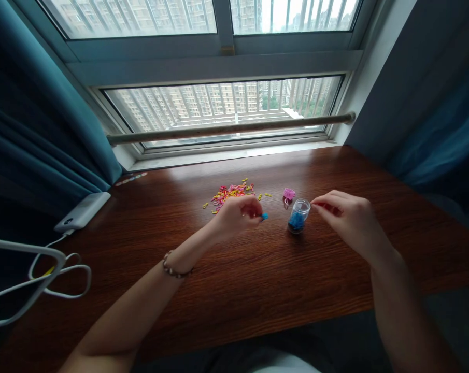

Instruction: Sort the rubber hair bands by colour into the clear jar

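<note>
While hands (236,215) (346,215) flank jar (301,206), blue pieces (296,220) — inside

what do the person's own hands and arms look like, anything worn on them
Both forearms are bare, with no sleeve in view. The left hand has a thin, dark beaded-looking bracelet with some lighter spots around its wrist. The right hand has nothing visible at the wrist. No glove shows on either.
</note>
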`<state>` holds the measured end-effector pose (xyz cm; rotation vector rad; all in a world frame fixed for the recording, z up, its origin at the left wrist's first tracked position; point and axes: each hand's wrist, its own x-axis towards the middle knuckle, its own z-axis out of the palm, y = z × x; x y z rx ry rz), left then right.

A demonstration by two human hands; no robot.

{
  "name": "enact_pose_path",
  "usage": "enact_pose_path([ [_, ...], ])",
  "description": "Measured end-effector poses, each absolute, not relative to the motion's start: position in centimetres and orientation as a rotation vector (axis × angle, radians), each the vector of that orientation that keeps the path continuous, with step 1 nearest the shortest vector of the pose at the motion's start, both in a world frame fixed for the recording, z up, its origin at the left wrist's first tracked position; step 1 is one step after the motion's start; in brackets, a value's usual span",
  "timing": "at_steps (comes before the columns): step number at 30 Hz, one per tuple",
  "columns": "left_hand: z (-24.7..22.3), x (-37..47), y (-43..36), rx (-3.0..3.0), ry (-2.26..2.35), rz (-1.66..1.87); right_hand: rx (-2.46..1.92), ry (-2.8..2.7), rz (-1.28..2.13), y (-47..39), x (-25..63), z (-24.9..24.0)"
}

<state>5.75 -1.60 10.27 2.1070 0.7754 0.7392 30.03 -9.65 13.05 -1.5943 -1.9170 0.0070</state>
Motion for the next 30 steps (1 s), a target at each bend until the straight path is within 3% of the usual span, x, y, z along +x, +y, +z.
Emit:
enact_pose_path([
  [5,13.4,11.9,1.1,2.544,0.461,0.761,-1.599,-1.852,0.157,-11.9,30.5,10.2],
  [14,13.0,15.7,3.2,2.874,0.072,0.5,-1.691,-1.738,0.236,-15.3,32.1,7.3],
  [30,13.0,14.2,2.8,2.844,0.148,0.645,-1.66,-1.645,0.248,-10.2,30.0,5.7],
])
